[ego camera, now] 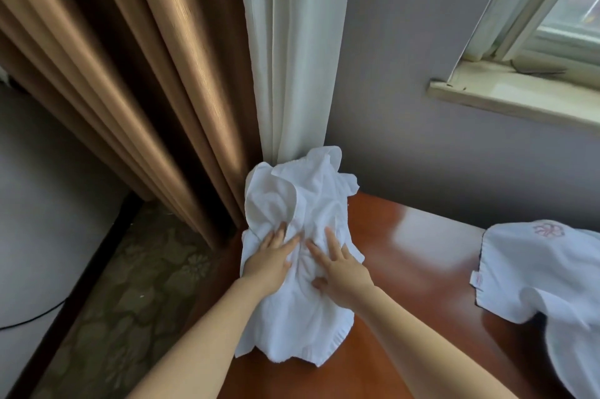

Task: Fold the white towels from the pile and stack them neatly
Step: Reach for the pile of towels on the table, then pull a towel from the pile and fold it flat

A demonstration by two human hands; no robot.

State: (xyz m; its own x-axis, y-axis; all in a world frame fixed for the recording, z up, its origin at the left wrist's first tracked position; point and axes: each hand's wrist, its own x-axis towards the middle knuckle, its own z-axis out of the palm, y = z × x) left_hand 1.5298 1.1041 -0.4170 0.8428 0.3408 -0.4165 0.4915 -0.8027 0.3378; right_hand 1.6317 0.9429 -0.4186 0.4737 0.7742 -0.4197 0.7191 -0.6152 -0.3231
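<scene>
Bare left grip (271,260), bare right grip (344,272); forearms (201,333) bare (to frame edge).

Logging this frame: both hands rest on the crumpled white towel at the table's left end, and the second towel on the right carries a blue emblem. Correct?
Not quite: the head view shows the emblem on the second towel is pink, not blue. Otherwise right: left hand and right hand both rest on the crumpled white towel at the left end of the table.
</scene>
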